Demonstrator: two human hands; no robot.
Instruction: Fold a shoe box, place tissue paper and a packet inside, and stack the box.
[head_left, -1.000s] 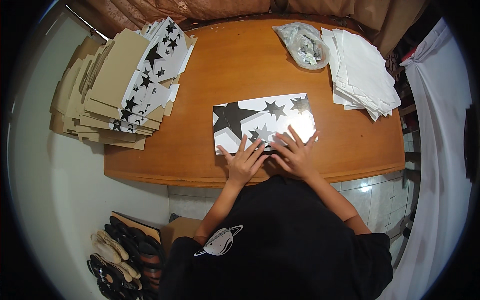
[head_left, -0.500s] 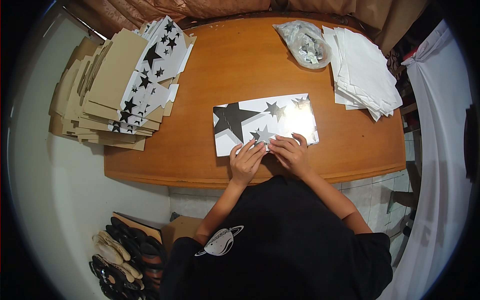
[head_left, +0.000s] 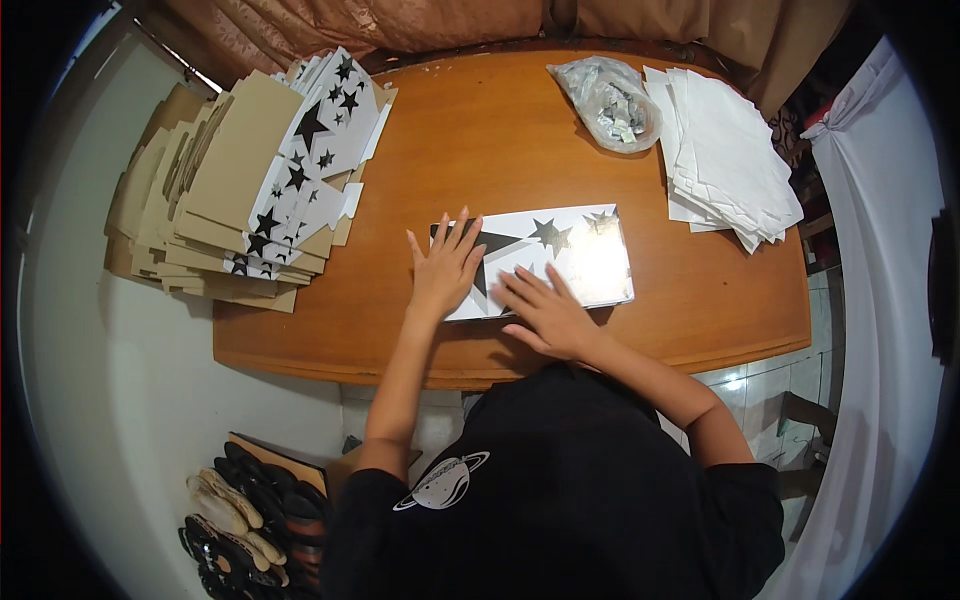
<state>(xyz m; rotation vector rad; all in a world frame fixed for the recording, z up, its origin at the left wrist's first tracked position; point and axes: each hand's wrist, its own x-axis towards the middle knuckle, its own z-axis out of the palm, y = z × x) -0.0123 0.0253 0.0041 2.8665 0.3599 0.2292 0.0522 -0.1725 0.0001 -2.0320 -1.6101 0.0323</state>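
Note:
A white cardboard box (head_left: 600, 262) with black and silver stars lies closed on the wooden table in front of me. My left hand (head_left: 446, 268) rests over its left end, fingers spread and pointing away from me. Slightly blurred, my right hand (head_left: 548, 312) lies across the near middle of the lid with its fingers apart and its thumb toward the front edge. Neither hand grips anything. Part of the large black star and the box's near edge are hidden beneath the hands.
A stack of flat cardboard pieces (head_left: 235, 160), some star-printed, fills the table's left side. At the far right lie a clear plastic bag (head_left: 608, 105) of small items and a pile of white paper sheets (head_left: 725, 150). Several shoes (head_left: 250, 510) sit below, left of me.
My left hand has moved from the front edge to the box's left end and spread. My right hand has shifted left onto the lid, its fingers now stretched out.

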